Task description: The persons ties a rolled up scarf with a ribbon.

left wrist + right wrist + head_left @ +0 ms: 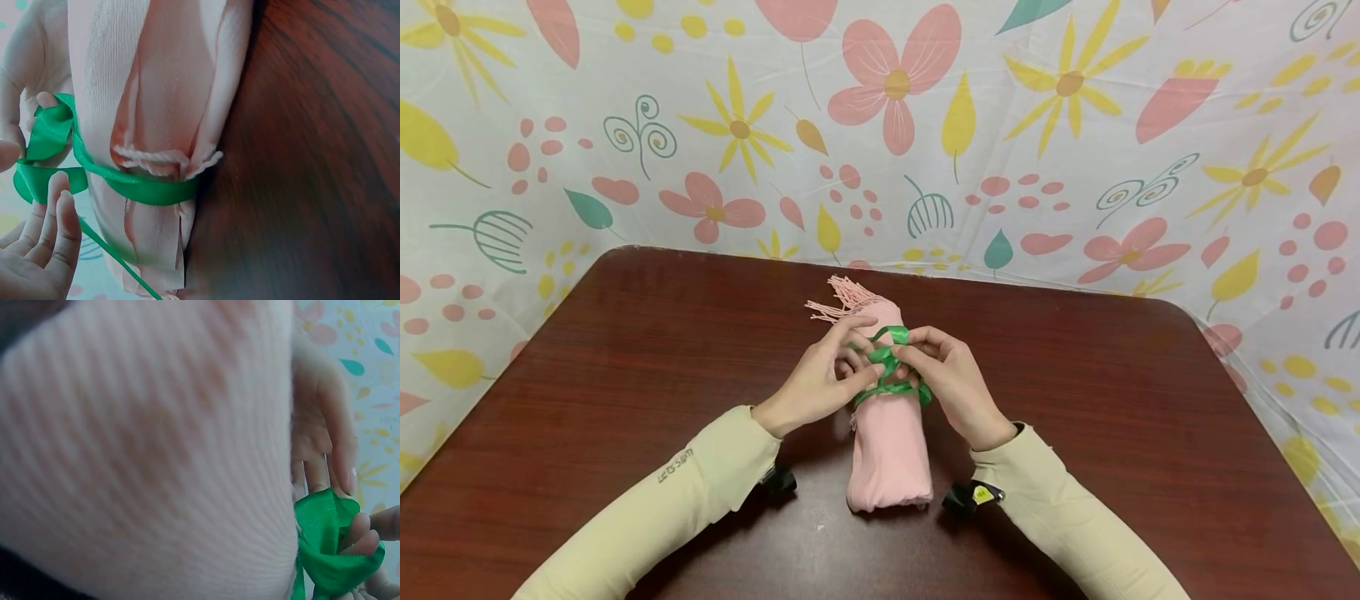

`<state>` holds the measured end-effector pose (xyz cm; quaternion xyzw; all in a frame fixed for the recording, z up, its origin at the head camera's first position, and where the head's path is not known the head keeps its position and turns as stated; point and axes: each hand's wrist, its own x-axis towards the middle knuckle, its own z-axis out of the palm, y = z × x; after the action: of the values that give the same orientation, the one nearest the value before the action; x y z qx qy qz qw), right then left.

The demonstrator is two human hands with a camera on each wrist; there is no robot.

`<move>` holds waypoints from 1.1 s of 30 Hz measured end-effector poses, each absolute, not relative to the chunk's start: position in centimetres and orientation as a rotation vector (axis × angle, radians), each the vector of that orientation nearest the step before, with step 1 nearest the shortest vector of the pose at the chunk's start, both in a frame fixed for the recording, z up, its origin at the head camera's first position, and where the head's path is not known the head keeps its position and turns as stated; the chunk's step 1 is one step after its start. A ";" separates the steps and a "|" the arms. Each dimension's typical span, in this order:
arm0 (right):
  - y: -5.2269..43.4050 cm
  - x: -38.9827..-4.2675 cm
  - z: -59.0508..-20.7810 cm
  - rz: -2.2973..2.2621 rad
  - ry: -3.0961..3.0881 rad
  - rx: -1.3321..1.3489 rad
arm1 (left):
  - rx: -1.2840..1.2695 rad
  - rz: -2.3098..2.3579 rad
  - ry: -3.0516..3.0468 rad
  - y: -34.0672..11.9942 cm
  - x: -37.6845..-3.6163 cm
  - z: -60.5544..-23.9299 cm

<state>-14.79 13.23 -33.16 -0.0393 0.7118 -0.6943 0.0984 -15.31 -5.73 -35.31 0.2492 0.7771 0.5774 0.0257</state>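
Note:
A rolled pink scarf (886,433) with a fringe at its far end lies on the dark wooden table (625,375), pointing away from me. A green ribbon (889,367) is wound round its middle. My left hand (831,371) and right hand (936,367) meet above the roll, both pinching loops of the ribbon. In the left wrist view the green ribbon (134,184) circles the pink scarf (150,81) and a thin tail hangs down. The right wrist view is mostly filled by the pink scarf (144,450), with the green ribbon (328,550) held at the lower right.
A cloth with pink and yellow flowers (895,108) stands as a wall behind and beside the table. Both forearms in cream sleeves (685,492) rest near the table's front edge. Bare tabletop stretches left and right of the scarf.

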 end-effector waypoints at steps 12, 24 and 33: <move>13.5 -14.9 -33.3 -2.059 2.106 -0.101 | 0.700 1.767 2.500 -7.3 -15.2 -35.4; 13.7 -15.0 -33.4 -2.049 2.134 -0.110 | 0.644 1.746 2.540 -8.4 -15.3 -35.4; 13.7 -14.9 -33.3 -2.069 2.108 -0.131 | 0.679 1.774 2.466 -7.9 -15.1 -35.0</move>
<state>-14.88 13.68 -33.31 -0.0440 0.7098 -0.6969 0.0924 -15.12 -7.87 -34.96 0.2182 0.7921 0.5699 0.0141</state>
